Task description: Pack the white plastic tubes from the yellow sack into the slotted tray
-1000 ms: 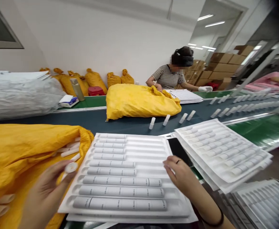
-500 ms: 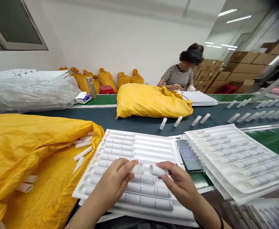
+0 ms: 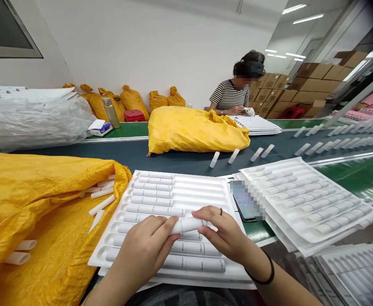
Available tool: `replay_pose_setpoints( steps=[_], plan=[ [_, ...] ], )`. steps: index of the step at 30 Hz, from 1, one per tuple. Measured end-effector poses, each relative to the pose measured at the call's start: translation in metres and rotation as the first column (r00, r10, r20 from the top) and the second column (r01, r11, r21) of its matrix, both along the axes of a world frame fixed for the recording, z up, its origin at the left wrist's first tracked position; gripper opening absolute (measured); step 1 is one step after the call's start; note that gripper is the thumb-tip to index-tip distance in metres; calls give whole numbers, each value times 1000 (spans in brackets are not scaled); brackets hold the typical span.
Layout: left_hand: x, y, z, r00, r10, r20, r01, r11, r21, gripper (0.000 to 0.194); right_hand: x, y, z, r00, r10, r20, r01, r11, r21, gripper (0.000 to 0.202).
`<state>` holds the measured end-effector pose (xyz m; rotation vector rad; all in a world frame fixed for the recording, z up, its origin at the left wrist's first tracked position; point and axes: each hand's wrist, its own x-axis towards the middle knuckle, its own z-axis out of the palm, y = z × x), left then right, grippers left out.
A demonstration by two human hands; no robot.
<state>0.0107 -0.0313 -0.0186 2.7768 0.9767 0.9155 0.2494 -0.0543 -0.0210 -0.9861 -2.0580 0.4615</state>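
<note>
Over a white molded tray, my left hand pinches one end of a short white tube. My right hand is closed around the tube's other end, with thumb below and fingers on top. A seam shows near the left fingertips, where two white pieces meet end to end. Printed white tubes lie in rows in the tray's grooves beneath my hands. To the left, an open yellow sack holds loose white tubes.
A phone lies between the tray and a second filled tray at right. Small upright white tubes stand on the dark conveyor belt. Another yellow sack lies across it. Beyond, a co-worker handles a tray.
The two white pieces, apart in my hands before, now meet end to end. My right hand has moved in toward the left one. The view has shifted slightly.
</note>
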Motion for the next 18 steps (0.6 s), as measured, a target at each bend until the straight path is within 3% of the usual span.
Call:
replay_pose_setpoints(
  steps=[3, 5, 9, 14, 18],
  plan=[
    [4, 3, 0, 999, 11, -39, -7, 994, 111, 33, 1, 5, -4, 997, -46, -67, 38, 992, -124, 26],
    [6, 6, 0, 998, 5, -62, 5, 986, 169, 34, 1, 7, -7, 985, -83, -150, 35, 953, -300, 26],
    [4, 12, 1, 992, 11, -122, 22, 962, 271, 37, -2, 13, -11, 910, -170, -378, -111, 779, -618, 34],
    [2, 16, 1, 979, 20, -204, 48, 945, 324, 35, -5, 18, -12, 865, -243, -439, -198, 638, -744, 40],
    [1, 16, 1, 978, -5, -206, 82, 926, 367, 33, -6, 21, -11, 846, -301, -439, -261, 485, -835, 43]
  ],
)
